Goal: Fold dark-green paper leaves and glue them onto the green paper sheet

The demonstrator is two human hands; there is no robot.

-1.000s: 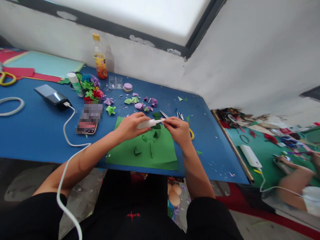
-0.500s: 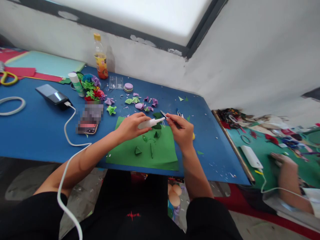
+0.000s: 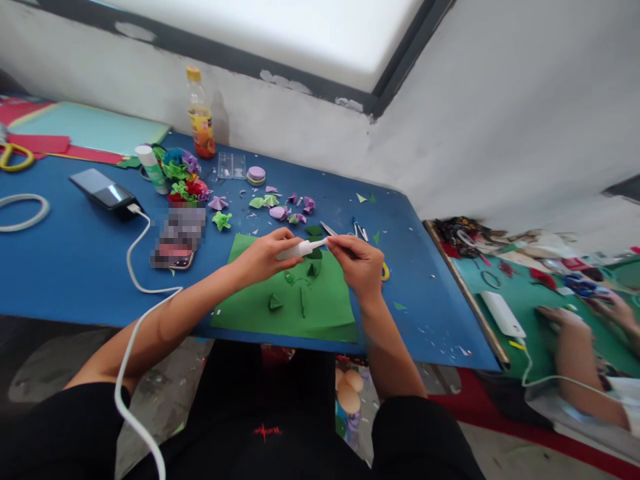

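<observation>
My left hand is closed round a white glue tube, its nozzle pointing right. My right hand is pinched right at that nozzle; what it pinches is too small to name. Both hands hover over a green paper sheet lying on the blue table. Small dark green folded pieces sit on the sheet. Scissors with a yellow handle lie partly hidden behind my right hand.
Folded paper flowers, a glue stick, an orange drink bottle, a phone on a white cable and purple paper bits lie behind. Another person's hands work at a green table to the right.
My right hand drew slightly left and closer to the tube's nozzle. The other person's hands shifted on the green table.
</observation>
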